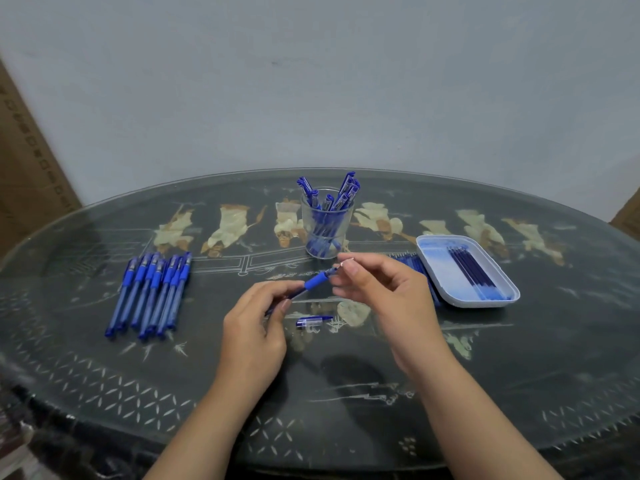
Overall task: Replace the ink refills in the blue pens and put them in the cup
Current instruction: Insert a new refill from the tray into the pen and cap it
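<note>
My left hand grips the barrel of an uncapped blue pen, which points up and to the right. At the pen's tip end, my right hand pinches a small piece between thumb and forefinger. The pen's cap lies on the table just below both hands. A clear cup behind the hands holds several blue pens. Several capped blue pens lie in a row at the left. A white tray at the right holds several dark blue refills.
The dark oval table has a patterned glass top. More blue items lie between my right hand and the tray, partly hidden. A cardboard box stands at the far left against the wall.
</note>
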Motion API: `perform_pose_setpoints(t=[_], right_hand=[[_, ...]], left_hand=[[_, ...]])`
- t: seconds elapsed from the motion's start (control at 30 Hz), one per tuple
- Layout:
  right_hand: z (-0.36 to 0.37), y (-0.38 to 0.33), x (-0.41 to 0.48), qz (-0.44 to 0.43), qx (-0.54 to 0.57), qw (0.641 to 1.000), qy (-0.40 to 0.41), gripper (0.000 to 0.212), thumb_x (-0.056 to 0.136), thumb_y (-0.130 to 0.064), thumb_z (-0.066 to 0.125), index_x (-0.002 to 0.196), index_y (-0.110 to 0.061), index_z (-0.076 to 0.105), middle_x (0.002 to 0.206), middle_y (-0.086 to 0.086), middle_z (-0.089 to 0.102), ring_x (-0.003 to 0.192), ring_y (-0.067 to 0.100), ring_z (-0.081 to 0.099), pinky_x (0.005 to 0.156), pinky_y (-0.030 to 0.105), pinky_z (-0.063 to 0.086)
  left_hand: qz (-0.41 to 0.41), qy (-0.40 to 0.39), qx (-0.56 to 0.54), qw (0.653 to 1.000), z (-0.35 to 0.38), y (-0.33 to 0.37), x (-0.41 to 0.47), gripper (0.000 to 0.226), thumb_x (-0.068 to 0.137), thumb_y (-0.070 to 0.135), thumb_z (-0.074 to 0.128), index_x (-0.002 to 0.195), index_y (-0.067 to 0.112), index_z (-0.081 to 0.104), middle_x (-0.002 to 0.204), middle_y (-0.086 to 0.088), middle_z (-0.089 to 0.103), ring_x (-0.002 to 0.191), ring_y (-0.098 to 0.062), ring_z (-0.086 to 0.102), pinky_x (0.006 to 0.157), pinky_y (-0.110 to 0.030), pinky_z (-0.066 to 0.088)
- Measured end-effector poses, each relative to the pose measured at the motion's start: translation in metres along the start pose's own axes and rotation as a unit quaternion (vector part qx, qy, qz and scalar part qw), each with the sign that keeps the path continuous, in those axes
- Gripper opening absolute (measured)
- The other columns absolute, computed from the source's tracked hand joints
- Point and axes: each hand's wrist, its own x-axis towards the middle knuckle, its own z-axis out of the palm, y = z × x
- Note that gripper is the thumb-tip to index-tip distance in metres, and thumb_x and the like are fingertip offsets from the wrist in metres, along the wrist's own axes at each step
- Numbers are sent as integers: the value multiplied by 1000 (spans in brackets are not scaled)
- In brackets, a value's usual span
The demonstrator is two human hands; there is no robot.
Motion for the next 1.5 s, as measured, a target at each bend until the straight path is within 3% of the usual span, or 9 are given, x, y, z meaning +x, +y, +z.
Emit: perform_pose_setpoints(t=[0.3,0.5,0.63,0.7,0.8,0.97,1.1,1.27,1.5], right_hand=[[-2,7,2,-10,-70,997,-35,8,90,-8,67,95,-8,73,87,10,76,80,23,74,77,35,61],[-2,10,3,-34,-133,990,-13,39,71,-49,72,99,-22,64,86,0,73,82,22,71,79,44,60],[-5,9,3,-31,-62,997,-35,21,90,-17,68,110,-23,71,99,3,74,93,19,71,85,42,59],[-4,9,3,-43,-100,994,1,7,83,-24,75,89,-21,74,90,-1,76,87,17,72,88,48,57],[-4,12,4,-34,-113,993,22,35,68,-54,82,85,-26,69,88,-2,74,87,18,70,86,50,57],[-6,10,4,-47,-103,993,-15,12,85,-20,75,96,-25,75,98,-5,74,93,11,69,87,40,56],[-3,12,3,-30,-124,992,19,40,65,-50,79,87,-19,66,89,-4,73,87,13,69,86,45,57],[-6,13,3,-60,-117,991,-11,13,85,-22,76,96,-28,74,98,-2,73,93,14,69,88,42,56],[-4,14,2,-45,-102,994,-19,14,85,-35,73,98,-30,72,99,-2,71,93,11,68,84,34,55]], left_hand=[[20,-20,12,1000,0,-2,-1,40,82,-18,60,104,14,72,99,11,67,97,0,62,86,-8,43],[22,-36,0,999,1,3,-1,39,83,-14,62,105,17,71,99,15,67,95,-2,63,84,-10,44],[16,-36,0,999,2,3,-1,41,83,-15,63,104,19,71,98,14,67,93,-2,63,83,-9,44],[16,-40,1,999,3,4,-1,42,83,-14,63,104,21,70,98,15,67,93,-1,63,83,-8,43],[14,-42,0,999,3,4,-1,41,83,-14,63,104,21,71,98,16,67,93,0,63,83,-8,44],[11,-38,-7,999,3,4,-1,42,83,-15,62,103,21,71,98,16,67,94,0,63,83,-9,44],[11,-43,-4,999,3,5,-1,42,83,-14,62,104,22,71,98,16,67,94,1,63,83,-7,43],[6,-41,0,999,3,3,-1,40,84,-13,63,104,21,71,98,17,67,94,0,63,83,-9,44],[11,-41,-2,999,3,4,0,40,84,-12,63,104,21,71,98,16,67,95,-1,63,83,-11,46]])
